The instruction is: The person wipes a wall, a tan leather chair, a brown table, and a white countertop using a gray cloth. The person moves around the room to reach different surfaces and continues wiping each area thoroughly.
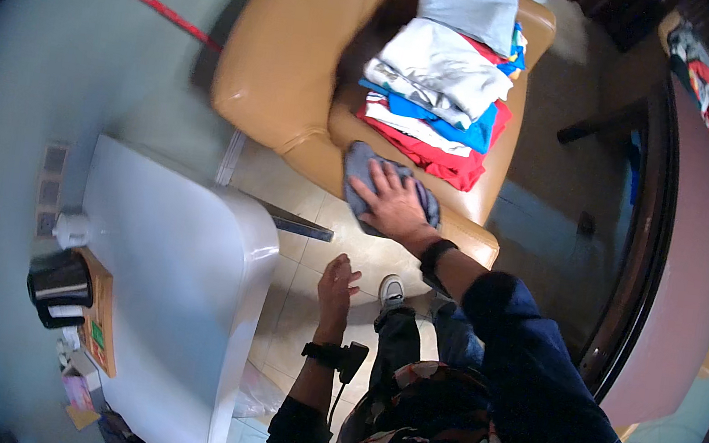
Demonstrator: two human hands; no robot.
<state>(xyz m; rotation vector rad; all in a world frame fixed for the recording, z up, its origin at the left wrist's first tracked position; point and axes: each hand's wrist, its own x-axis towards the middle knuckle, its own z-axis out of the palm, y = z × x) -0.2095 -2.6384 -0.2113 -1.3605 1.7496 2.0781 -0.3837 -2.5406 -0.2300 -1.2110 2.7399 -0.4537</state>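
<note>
My right hand [393,203] lies palm down, fingers spread, on a folded dark grey cloth [359,163] at the near armrest of a tan leather armchair [291,61]. Part of the cloth is hidden beneath the hand. Beside it on the seat is a pile of folded clothes: a red garment [466,177], a blue one [482,131], white ones [444,56] and a light grey one [467,6] at the far end. My left hand [338,279] hangs above the tiled floor with nothing in it, its fingers loosely bent and apart.
To the left stands a white table [170,265] with a black electric kettle [61,282] on a wooden tray [104,337]. A dark-framed piece of furniture with a reddish-brown surface [688,262] stands at right, more clothes [698,71] at its far end. A plastic bag [257,395] lies below the table.
</note>
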